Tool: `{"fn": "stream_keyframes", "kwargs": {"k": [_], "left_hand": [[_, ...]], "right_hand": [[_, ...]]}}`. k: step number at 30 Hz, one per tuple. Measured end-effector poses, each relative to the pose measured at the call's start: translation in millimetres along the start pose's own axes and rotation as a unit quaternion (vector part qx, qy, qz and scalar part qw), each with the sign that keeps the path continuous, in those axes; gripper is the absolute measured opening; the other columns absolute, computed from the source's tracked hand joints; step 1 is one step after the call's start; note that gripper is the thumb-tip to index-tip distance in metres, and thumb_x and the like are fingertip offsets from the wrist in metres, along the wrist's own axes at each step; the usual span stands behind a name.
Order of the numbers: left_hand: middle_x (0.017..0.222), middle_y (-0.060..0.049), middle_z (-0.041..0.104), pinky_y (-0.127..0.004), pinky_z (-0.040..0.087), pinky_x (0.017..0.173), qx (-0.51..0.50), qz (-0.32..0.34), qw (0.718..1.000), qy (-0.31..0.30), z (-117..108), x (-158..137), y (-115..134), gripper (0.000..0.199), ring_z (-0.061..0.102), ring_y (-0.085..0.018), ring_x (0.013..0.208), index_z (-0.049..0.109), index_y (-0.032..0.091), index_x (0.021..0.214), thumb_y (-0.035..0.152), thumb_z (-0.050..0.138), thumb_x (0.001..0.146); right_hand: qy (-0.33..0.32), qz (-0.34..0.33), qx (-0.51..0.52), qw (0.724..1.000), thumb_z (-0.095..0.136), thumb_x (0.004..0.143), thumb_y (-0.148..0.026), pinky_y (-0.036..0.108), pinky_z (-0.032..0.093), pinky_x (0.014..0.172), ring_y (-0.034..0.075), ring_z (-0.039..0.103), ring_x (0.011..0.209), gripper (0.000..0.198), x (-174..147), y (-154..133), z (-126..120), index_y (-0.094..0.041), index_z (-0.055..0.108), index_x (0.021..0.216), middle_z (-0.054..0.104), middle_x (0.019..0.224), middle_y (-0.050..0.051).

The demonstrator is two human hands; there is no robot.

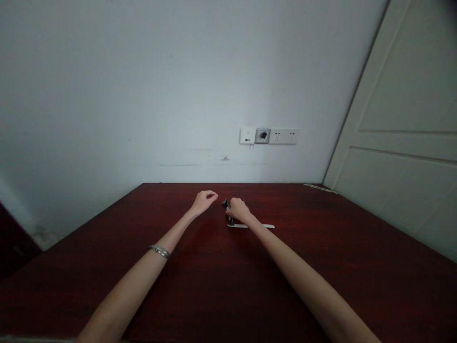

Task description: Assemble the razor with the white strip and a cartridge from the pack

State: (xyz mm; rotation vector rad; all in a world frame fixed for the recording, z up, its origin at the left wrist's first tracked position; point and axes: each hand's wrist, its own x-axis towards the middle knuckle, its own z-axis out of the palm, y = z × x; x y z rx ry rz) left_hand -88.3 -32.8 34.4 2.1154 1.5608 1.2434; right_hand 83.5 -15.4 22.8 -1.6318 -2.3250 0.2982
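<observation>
My right hand is closed around a small slim object with a dark, shiny head and a greyish shaft. Its exact kind cannot be made out. The head points up and left out of my fingers, and the dark lower end comes down at the left end of a thin white strip. This strip lies on the dark red table, running to the right beneath my right wrist. Just left of the head, my left hand holds thumb and fingers together in a pinch, apart from the object. Anything between those fingertips is too small to see.
A pale wall rises behind the table, with a row of sockets and switches on it. At right stands a whitish panelled door. A narrow light strip lies at the table's back right corner.
</observation>
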Motion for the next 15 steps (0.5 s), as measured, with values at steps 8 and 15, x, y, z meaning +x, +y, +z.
{"fn": "stream_keyframes", "kwargs": {"k": [8, 15], "left_hand": [[0.079, -0.004, 0.07, -0.029, 0.047, 0.077, -0.005, -0.006, 1.0, -0.022, 3, 1, 2, 0.025, 0.063, -0.019, 0.08, 0.069, 0.016, 0.077, 0.03, 0.048, 0.076], [0.08, -0.004, 0.07, -0.028, 0.044, 0.078, -0.008, 0.006, 1.0, -0.023, 4, 0, 11, 0.026, 0.063, -0.019, 0.081, 0.069, 0.014, 0.077, 0.031, 0.049, 0.077]], "right_hand": [[0.003, 0.021, 0.01, 1.0, 0.066, 0.064, -0.03, 0.029, 0.047, 0.067, 0.029, 0.063, 0.091, 0.035, 1, -3, 3, -0.012, 0.065, 0.094, 0.065, 0.097, 0.02], [0.027, 0.029, 0.027, 0.999, 0.059, 0.069, -0.033, 0.029, 0.047, 0.069, 0.028, 0.063, 0.089, 0.031, 4, 25, -20, -0.011, 0.066, 0.091, 0.067, 0.094, 0.017]]}}
